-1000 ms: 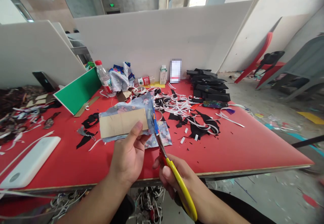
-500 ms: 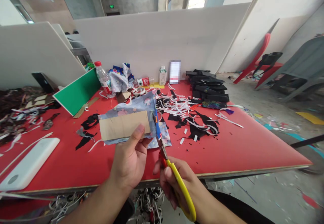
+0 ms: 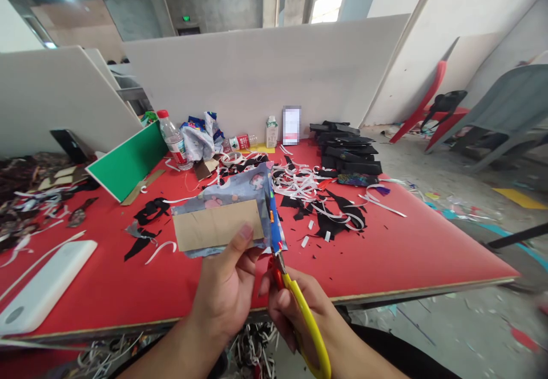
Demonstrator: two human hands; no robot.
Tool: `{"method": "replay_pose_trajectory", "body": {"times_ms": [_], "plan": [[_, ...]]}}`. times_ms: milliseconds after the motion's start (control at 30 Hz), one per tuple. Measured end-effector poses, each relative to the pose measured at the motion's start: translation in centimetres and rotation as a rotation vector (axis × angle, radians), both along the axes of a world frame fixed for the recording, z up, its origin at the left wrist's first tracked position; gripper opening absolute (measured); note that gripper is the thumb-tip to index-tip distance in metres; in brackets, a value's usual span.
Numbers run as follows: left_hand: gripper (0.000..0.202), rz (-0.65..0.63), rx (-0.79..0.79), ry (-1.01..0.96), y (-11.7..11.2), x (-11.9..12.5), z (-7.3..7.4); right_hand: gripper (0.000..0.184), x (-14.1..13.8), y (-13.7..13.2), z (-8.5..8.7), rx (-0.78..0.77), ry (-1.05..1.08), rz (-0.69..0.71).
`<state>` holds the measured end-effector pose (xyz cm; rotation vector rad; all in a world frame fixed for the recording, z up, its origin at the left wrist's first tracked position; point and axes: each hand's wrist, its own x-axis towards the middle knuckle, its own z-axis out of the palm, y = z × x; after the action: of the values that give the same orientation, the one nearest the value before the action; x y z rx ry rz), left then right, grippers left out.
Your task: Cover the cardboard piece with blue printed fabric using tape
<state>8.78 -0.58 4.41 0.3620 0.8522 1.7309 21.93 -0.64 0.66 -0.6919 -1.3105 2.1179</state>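
Between thumb and fingers, my left hand (image 3: 229,279) pinches a piece of cardboard (image 3: 218,225) laid on blue-grey printed fabric (image 3: 231,188). The fabric sticks out past the cardboard at the top and right, with a brighter blue strip (image 3: 275,219) along its right edge. My right hand (image 3: 295,299) is closed round scissors (image 3: 302,305) with yellow and red handles. The blades point away from me at the lower end of the blue strip; most of their length is hidden by the fabric. Both hands are just above the table's front edge.
White strips (image 3: 299,180) and black scraps (image 3: 338,213) litter the red table (image 3: 411,242). A black stack (image 3: 346,150), bottles (image 3: 172,139) and a phone (image 3: 291,125) stand along the back partition. A white power bank (image 3: 49,285) and green board (image 3: 128,159) are on the left.
The scissors' blades have passed further into the fabric along its right side, and the blue strip now stands apart from the rest. The held fabric sits slightly lower and further right.
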Motion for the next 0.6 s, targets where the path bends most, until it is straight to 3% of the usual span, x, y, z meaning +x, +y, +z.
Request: {"method": "replay_pose_trajectory", "body": {"times_ms": [133, 300, 433, 600], "plan": [[0.021, 0.015, 0.016, 0.025, -0.05, 0.08, 0.0, 0.065, 0.28, 0.13, 0.08, -0.034, -0.017, -0.001], [0.032, 0.042, -0.047, 0.01, -0.2, 0.31, -0.26, 0.063, 0.79, 0.43, 0.6, 0.049, -0.016, -0.014], [0.036, 0.047, -0.074, -0.003, -0.2, 0.46, -0.44, 0.065, 0.46, 0.46, 0.45, -0.038, 0.013, -0.026], [0.047, 0.156, -0.036, 0.019, 0.01, 0.55, -0.29, 0.064, 0.29, 0.58, -0.01, -0.113, 0.011, -0.02]]}}
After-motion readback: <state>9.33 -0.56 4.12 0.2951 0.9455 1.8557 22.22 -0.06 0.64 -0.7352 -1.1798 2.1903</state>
